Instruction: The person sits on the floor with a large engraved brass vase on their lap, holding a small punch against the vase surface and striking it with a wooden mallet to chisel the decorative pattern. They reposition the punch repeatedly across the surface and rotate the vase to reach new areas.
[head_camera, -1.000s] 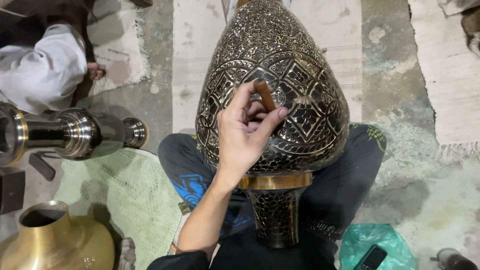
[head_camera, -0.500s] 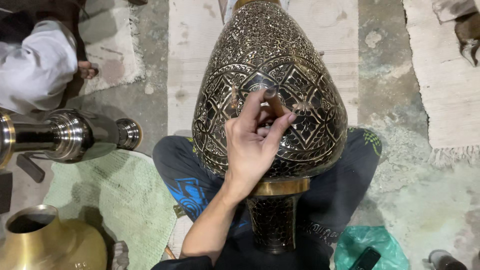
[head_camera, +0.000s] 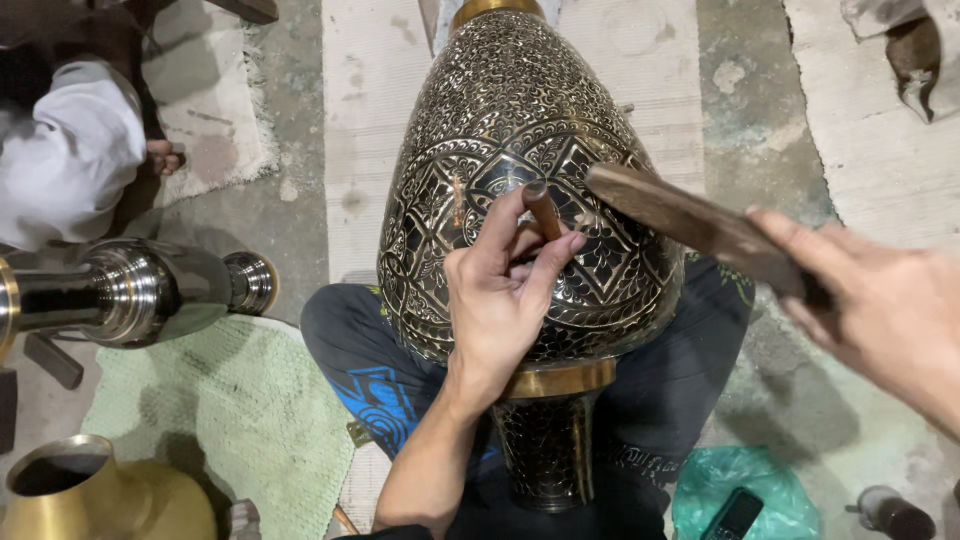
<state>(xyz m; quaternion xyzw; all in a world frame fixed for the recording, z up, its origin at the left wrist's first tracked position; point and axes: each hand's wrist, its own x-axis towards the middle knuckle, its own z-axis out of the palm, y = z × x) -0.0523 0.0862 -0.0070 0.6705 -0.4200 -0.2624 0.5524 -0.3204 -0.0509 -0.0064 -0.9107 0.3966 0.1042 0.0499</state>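
Brass, blackened and cut all over with fine floral and diamond patterns: a large engraved vase (head_camera: 530, 190) laid across the lap of a seated person on the floor, narrow gold-banded foot toward the body, wide shoulder and golden mouth pointing away, long axis running straight out from the wearer up the frame. Left hand (head_camera: 505, 300) resting on the belly of the vase, thumb and fingers pinching a short chisel (head_camera: 541, 208) with its tip set against a diamond panel. Right hand (head_camera: 880, 300) closed around the handle of a wooden mallet (head_camera: 690, 222), head raised just beside the top of the chisel and not yet touching. By the look of it, chasing work mid-stroke, between blows; next move likely calling for a short, square tap on the chisel head with the tip kept steady on the line. Alongside on the left, a polished metal vessel (head_camera: 140, 290) lying on its side, a plain brass pot (head_camera: 100, 495) over a green mat (head_camera: 230, 420), and another person's white sleeve (head_camera: 60, 160) near the top corner. Near the lower right, a green plastic bag (head_camera: 780, 480) with a dark phone (head_camera: 733, 513).
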